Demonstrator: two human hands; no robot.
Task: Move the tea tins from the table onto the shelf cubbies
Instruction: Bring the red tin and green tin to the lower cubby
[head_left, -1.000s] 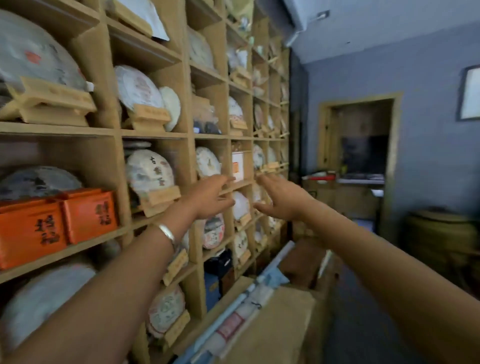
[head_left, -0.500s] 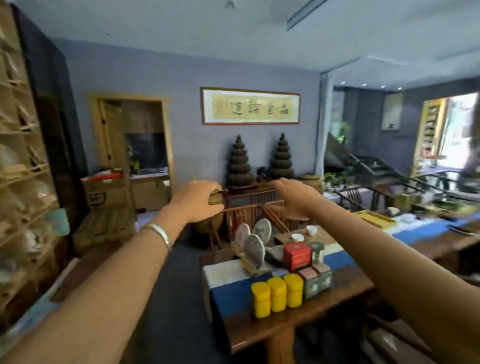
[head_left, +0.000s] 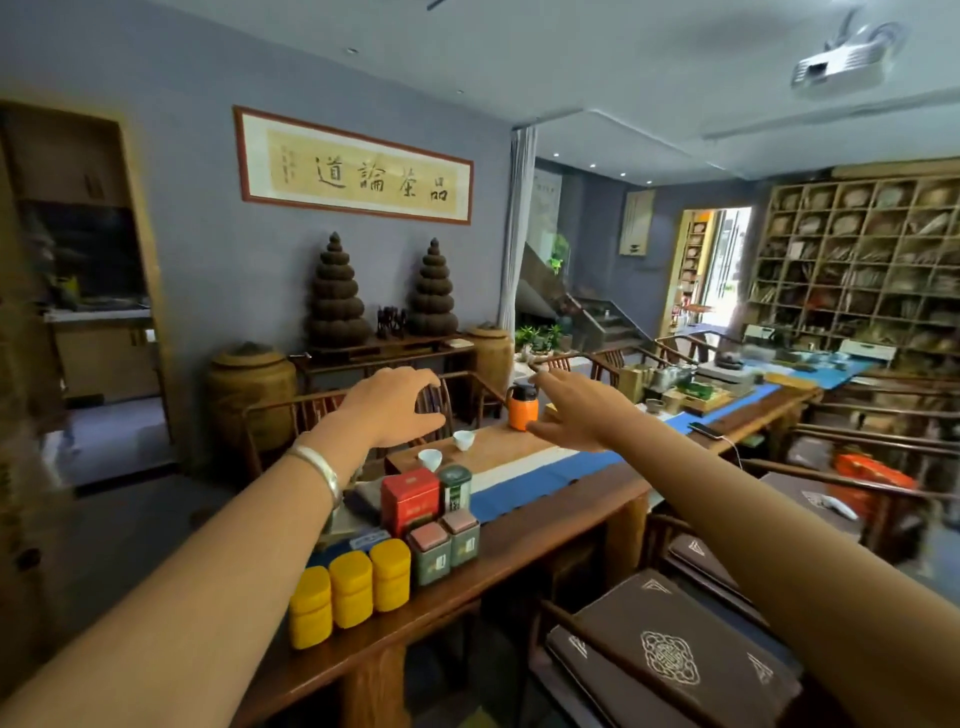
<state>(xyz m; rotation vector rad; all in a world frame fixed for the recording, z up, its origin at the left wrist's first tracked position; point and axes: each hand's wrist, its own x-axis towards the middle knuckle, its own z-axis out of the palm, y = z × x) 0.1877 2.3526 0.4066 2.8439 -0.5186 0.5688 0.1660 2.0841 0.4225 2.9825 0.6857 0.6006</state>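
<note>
reaching out over the table (head_left: 545, 540) with both arms, and neither hand has anything in it: the left hand (head_left: 395, 408) hangs with fingers loosely curved around nothing, the right hand (head_left: 576, 410) is spread with fingers straight. the tea tins are all down at the near left end of the table, close under the left forearm: three yellow tins (head_left: 350, 590) in a tight row at the near edge, two small grey-green tins (head_left: 444, 543) touching each other just beyond them, then a red tin (head_left: 409, 500) and a dark green tin (head_left: 455, 487) side by side behind. here's the worry: that cluster is packed, so fingers going for one tin are likely to nudge its neighbour, and the yellow row sits right at the edge where a bump could send one to the floor. two small white cups (head_left: 447, 449) stand just past the tins and an orange flask (head_left: 521, 408) farther along, near the right hand, so a sweeping arm could tip those too. taking several at once looks risky with smooth, stubby shapes; they may slide apart in the grip.
</note>
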